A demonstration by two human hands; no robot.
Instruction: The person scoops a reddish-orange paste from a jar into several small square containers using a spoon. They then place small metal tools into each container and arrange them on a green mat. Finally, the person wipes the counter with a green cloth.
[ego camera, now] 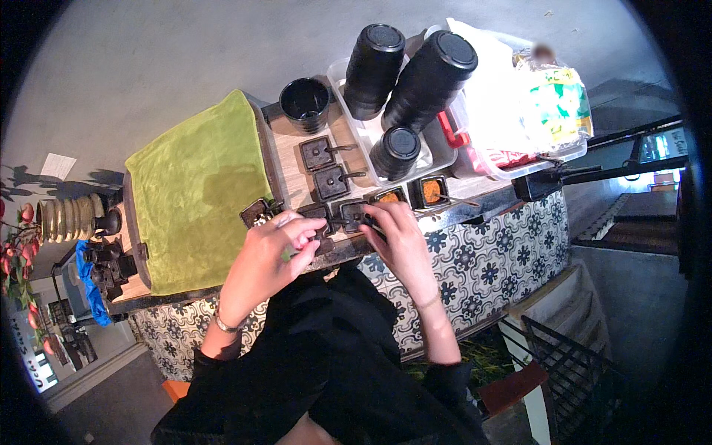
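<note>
Several small square black condiment jars stand on a narrow wooden counter. My right hand [396, 225] touches a lidded jar [351, 216] near the front edge; its grip is partly hidden. My left hand [278, 250] is bent beside another dark jar [316, 214], thumb and fingertips near each other; whether they pinch anything is unclear. Left of that hand sits a dark jar [255, 211] with pale contents. Two lidded jars [317, 154] [332, 182] with small spoons stand farther back. Two open jars [432, 191] [389, 196] of orange-red condiment are at the right, one with a spoon.
A green cloth [200, 189] covers a large tray at the left. Behind the jars are a black cup [305, 104] and a clear plastic bin [361, 136] with stacked black cups [431, 78]. Another clear bin [528, 161] holds packages. Dark vessels [111, 267] stand far left.
</note>
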